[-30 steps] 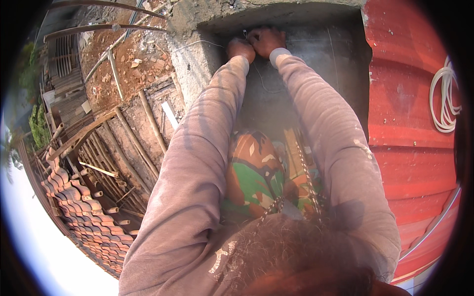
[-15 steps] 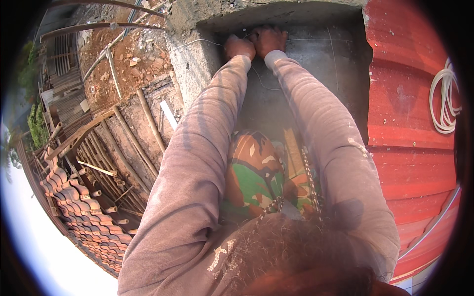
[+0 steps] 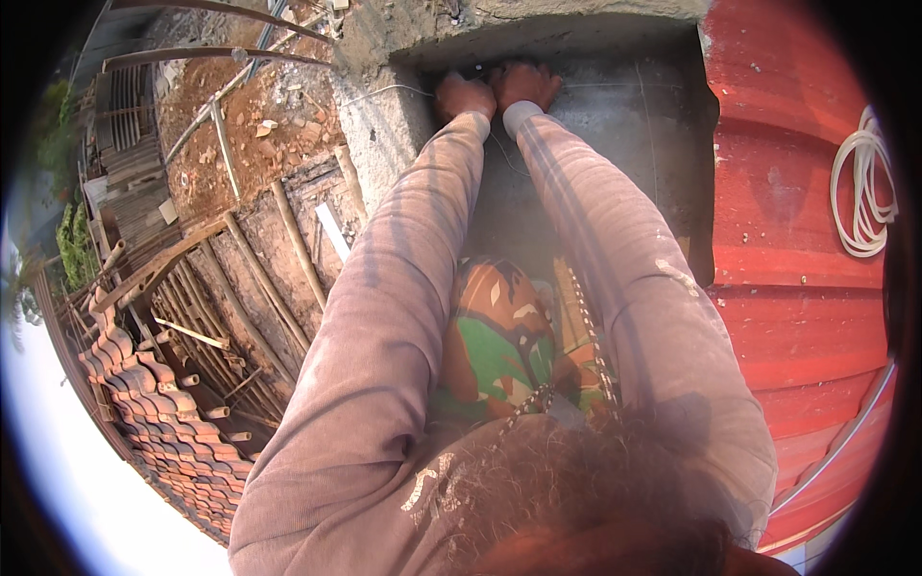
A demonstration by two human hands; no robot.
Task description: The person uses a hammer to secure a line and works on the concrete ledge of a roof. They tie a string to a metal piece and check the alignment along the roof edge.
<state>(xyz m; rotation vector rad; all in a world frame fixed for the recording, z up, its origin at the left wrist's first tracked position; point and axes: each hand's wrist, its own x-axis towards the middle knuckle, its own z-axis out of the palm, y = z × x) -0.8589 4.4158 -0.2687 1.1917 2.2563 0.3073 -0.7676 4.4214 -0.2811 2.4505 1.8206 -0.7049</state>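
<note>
Both arms reach forward to the far left corner of a grey concrete recess (image 3: 615, 125). My left hand (image 3: 465, 97) is closed, its fingertips hidden beneath it. Right beside it, my right hand (image 3: 527, 85) is bent with its knuckles up, and its fingers are closed too. A thin pale string (image 3: 389, 88) runs over the concrete ledge into my left hand and comes out again to the right of my right hand. A slack bit of it curves below the hands. What the fingertips do with the string is hidden.
On the right lies red corrugated metal roofing (image 3: 797, 298) with a coil of white cable (image 3: 861, 187). A rough concrete pillar (image 3: 376, 125) stands left of the recess. Further left, far below, are rubble (image 3: 274, 125), wooden poles (image 3: 303, 240) and a tiled roof (image 3: 173, 403).
My hands stay together in the same corner, with the fingers shifting slightly. The whole view has moved a little, and the slack string below the hands shows less.
</note>
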